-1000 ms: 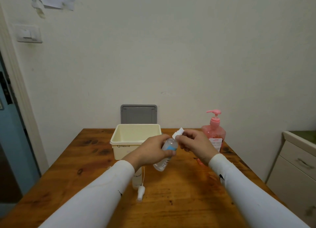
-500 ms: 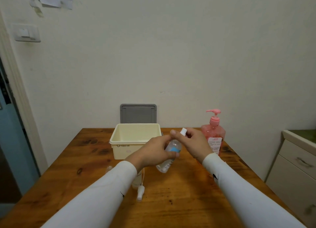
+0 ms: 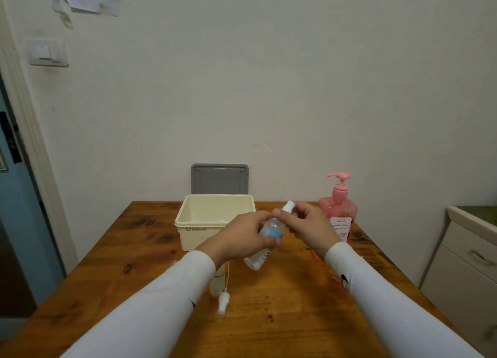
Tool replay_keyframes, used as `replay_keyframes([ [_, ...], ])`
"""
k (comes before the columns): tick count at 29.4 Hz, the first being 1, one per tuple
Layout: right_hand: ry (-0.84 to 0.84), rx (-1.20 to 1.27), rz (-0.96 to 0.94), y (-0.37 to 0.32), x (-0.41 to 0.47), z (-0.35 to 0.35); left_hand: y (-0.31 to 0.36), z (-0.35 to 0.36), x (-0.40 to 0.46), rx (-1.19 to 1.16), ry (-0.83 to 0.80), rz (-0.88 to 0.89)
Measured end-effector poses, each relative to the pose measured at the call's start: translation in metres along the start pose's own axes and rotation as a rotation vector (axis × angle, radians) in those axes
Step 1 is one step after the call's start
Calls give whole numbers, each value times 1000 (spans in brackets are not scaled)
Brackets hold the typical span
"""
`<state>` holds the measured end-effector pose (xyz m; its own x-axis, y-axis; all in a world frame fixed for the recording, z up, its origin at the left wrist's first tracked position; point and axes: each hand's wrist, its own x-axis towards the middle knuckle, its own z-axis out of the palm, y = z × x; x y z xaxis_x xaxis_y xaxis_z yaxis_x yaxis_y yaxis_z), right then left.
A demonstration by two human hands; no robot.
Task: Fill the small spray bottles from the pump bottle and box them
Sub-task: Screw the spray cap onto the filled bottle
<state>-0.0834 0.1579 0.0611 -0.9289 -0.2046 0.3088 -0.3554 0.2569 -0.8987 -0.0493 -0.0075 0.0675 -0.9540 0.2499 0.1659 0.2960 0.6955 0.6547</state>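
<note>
My left hand grips a small clear spray bottle with a blue label band, held tilted above the table. The fingers of my right hand pinch its white spray head at the bottle's neck. A pink pump bottle stands at the back right, partly behind my right hand. The cream box stands open at the back middle. A second small bottle stands under my left forearm, and a loose white spray head with its tube lies beside it.
A grey lid leans against the wall behind the cream box. The wooden table ends near a white cabinet with drawers on the right. A door frame and blue door are on the left.
My right hand has turned on the white spray head, which now points more upright. The bottle in my left hand has stayed in about the same place.
</note>
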Motion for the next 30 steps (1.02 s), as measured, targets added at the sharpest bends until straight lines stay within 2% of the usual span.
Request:
replay_keyframes([
  [4,13,-1,-56,-3,0,1,2,3,0,12,-16,10],
  [9,1,-187,-132,-9,2,-3,3,-1,-1,58,-29,7],
  [16,-312,-197,-20,-20,4,-27,-1,-7,-2,124,-42,-23],
  [23,-198,-410,-44,-23,-2,-17,1,-2,0,151,-66,5],
  [26,-145,-379,-23,-21,-3,-15,2,-1,0,153,-69,2],
  [30,-312,-286,62,-24,-2,-24,-1,-6,-2,174,-51,-13],
])
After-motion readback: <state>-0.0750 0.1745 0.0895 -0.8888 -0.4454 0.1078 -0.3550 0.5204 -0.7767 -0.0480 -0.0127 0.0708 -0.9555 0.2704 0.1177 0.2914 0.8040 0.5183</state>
